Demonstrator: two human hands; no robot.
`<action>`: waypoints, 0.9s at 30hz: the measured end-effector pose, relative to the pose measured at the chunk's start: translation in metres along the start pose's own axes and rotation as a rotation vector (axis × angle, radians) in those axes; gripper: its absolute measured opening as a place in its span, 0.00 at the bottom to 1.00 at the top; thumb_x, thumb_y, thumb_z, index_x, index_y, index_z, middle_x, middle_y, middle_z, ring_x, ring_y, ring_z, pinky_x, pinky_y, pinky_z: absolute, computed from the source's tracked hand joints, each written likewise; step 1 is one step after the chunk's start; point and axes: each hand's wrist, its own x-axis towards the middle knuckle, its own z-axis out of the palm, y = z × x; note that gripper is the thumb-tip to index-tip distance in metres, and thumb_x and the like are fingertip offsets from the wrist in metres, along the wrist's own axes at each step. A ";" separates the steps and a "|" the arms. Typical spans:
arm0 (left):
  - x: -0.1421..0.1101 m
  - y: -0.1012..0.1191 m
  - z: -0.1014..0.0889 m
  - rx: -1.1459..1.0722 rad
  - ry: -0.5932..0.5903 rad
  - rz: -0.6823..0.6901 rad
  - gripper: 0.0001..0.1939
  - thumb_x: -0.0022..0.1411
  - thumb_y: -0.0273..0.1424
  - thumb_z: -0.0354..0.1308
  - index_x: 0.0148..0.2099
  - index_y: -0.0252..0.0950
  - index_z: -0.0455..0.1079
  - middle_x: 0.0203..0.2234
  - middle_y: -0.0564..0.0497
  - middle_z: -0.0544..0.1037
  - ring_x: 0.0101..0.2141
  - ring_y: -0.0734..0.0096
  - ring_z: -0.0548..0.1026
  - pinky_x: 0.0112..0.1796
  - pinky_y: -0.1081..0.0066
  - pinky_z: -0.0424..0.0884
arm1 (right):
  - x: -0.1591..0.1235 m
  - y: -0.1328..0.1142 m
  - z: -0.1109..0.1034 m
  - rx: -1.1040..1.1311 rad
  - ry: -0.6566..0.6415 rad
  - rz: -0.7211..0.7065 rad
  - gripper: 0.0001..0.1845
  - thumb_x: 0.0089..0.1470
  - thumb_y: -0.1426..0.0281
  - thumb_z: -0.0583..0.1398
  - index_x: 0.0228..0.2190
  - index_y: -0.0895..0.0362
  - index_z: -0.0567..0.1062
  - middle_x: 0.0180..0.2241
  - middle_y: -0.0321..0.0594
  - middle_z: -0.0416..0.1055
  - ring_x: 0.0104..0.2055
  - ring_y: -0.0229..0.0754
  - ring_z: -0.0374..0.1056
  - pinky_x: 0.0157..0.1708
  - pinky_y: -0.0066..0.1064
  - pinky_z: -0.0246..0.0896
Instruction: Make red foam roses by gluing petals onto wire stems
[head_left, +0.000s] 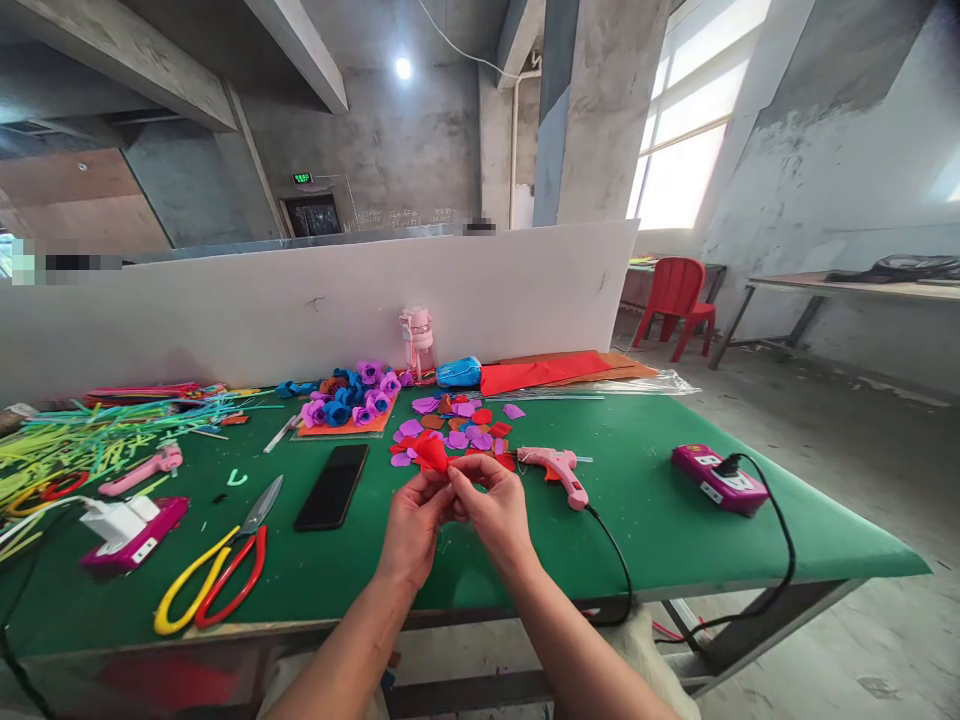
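Both my hands meet over the front middle of the green table, pinching a small red paper flower (430,452) at its base. My left hand (411,525) has its fingers closed around the lower end from the left. From the other side, my right hand (491,505) presses thumb and fingers on the same spot. Behind the hands lie loose purple, red and brown petals (456,438). A pink glue gun (559,470) rests just right of my right hand, its black cord running off the front edge. Exactly what sits between the fingertips is partly hidden.
Red-and-yellow scissors (232,560) and a black phone (332,487) lie left of my hands. Finished purple and blue flowers (352,395) sit behind. Power strips (720,478) stand at right and left. Colourful strips (75,440) heap at far left. A pink bottle (418,340) stands by the white partition (322,300).
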 end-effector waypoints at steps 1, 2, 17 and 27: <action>0.000 0.001 0.000 0.001 0.007 -0.002 0.12 0.42 0.30 0.68 0.32 0.32 0.73 0.24 0.52 0.76 0.23 0.77 0.71 0.26 0.75 0.68 | -0.001 -0.001 0.000 -0.105 0.027 -0.061 0.09 0.47 0.64 0.60 0.27 0.57 0.74 0.23 0.35 0.70 0.18 0.34 0.60 0.17 0.27 0.55; -0.001 0.001 0.001 0.002 0.014 -0.003 0.13 0.42 0.30 0.68 0.32 0.32 0.73 0.25 0.51 0.76 0.24 0.76 0.71 0.27 0.75 0.67 | -0.002 -0.002 -0.001 -0.218 0.054 -0.140 0.08 0.48 0.65 0.59 0.28 0.56 0.74 0.25 0.36 0.71 0.21 0.36 0.63 0.22 0.29 0.58; 0.001 0.004 -0.008 -0.052 0.007 -0.027 0.12 0.43 0.31 0.67 0.31 0.32 0.72 0.25 0.52 0.76 0.26 0.75 0.72 0.29 0.77 0.66 | -0.015 -0.011 0.001 -0.977 0.077 -0.849 0.11 0.53 0.72 0.56 0.38 0.55 0.75 0.36 0.41 0.75 0.37 0.42 0.66 0.41 0.37 0.54; 0.008 0.014 -0.020 -0.132 -0.131 -0.184 0.10 0.47 0.27 0.65 0.34 0.32 0.73 0.22 0.53 0.74 0.17 0.82 0.68 0.18 0.80 0.64 | 0.001 -0.013 -0.010 -0.031 -0.039 -0.062 0.13 0.52 0.61 0.57 0.34 0.57 0.76 0.31 0.41 0.74 0.35 0.41 0.68 0.38 0.32 0.61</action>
